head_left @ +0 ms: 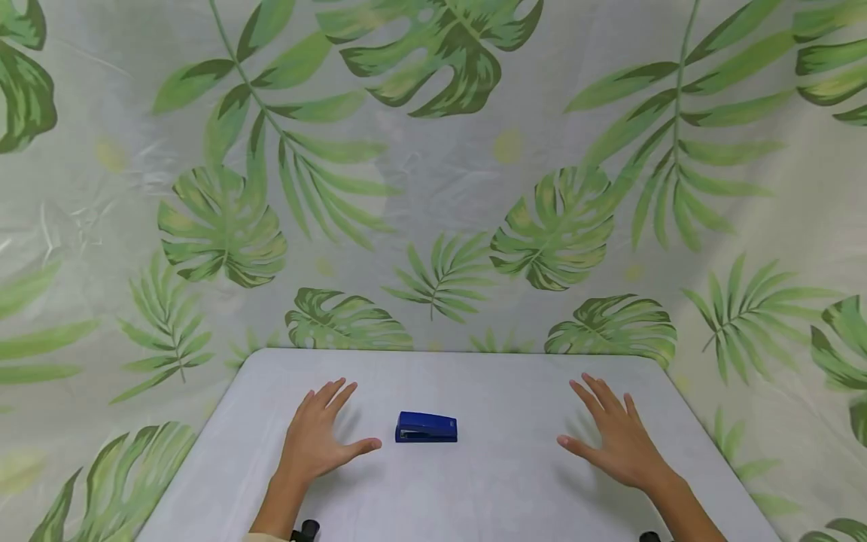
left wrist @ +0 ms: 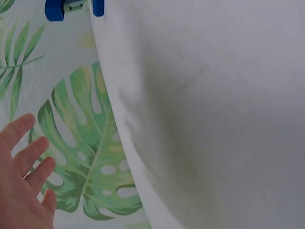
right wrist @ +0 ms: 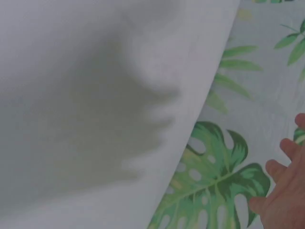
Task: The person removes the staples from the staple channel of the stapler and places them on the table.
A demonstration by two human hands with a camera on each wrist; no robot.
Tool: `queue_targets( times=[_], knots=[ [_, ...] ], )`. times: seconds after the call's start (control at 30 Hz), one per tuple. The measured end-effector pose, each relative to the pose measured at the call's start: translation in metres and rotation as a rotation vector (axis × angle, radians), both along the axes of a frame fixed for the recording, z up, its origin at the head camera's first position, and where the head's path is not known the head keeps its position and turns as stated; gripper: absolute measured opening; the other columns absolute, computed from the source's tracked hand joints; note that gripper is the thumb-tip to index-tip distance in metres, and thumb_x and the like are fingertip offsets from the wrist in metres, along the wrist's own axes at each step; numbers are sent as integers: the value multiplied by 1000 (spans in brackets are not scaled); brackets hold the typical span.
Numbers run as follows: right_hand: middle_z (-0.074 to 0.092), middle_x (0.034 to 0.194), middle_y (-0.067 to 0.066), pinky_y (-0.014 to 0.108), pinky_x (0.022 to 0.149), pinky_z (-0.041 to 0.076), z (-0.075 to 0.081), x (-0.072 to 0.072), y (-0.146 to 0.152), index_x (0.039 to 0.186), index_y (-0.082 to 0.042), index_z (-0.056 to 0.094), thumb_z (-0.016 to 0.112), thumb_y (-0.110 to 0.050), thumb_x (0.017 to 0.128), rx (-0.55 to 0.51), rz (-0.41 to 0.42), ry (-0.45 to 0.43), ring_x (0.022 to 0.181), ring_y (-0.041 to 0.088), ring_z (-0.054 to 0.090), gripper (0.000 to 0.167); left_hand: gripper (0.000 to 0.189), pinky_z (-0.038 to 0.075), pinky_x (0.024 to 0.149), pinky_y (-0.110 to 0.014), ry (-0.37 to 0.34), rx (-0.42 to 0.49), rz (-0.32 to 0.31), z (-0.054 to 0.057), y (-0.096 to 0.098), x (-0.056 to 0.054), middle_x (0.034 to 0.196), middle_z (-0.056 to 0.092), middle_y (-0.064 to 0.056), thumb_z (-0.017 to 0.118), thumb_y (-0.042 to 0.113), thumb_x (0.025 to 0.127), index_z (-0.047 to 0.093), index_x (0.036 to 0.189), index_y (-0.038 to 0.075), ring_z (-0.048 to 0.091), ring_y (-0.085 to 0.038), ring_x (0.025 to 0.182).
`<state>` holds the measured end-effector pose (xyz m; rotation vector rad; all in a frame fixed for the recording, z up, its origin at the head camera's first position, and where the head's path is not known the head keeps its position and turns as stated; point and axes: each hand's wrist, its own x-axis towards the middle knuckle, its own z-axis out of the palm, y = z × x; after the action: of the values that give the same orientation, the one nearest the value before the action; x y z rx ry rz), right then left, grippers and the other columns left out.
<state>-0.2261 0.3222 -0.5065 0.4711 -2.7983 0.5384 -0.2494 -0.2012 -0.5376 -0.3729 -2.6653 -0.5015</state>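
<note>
A blue stapler (head_left: 427,427) lies on the white table, a little left of the middle in the head view. To its left my left hand (head_left: 318,440) hovers above the tabletop, fingers spread, thumb pointing toward the stapler without touching it. Farther off on the right, my right hand (head_left: 612,440) is also held over the table with fingers apart and nothing in it. In the left wrist view, part of the stapler (left wrist: 56,9) shows at the top edge and the left hand (left wrist: 24,179) at the lower left. Only the fingers of the right hand (right wrist: 283,186) appear in the right wrist view.
The white table (head_left: 501,482) has rounded far corners. Behind and beside it hangs a pale cloth (head_left: 440,196) printed with green leaves. Dark wrist-worn devices (head_left: 308,529) show at the bottom edge. Both hands cast soft shadows on the tabletop.
</note>
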Motion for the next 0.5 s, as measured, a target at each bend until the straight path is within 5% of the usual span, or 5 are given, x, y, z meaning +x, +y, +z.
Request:
queue_targets(
  times=[0.5],
  knots=[
    [35,165,12,72,117,23,-4,-23,-62,161,-20,35,70,-63,90,-77,58,21,149,43,36,91,112,41,113,-58,-50,78,-56,-15,31,-11,157,51,-3,71,89,64,49,155,28,50,-31,142]
  ],
)
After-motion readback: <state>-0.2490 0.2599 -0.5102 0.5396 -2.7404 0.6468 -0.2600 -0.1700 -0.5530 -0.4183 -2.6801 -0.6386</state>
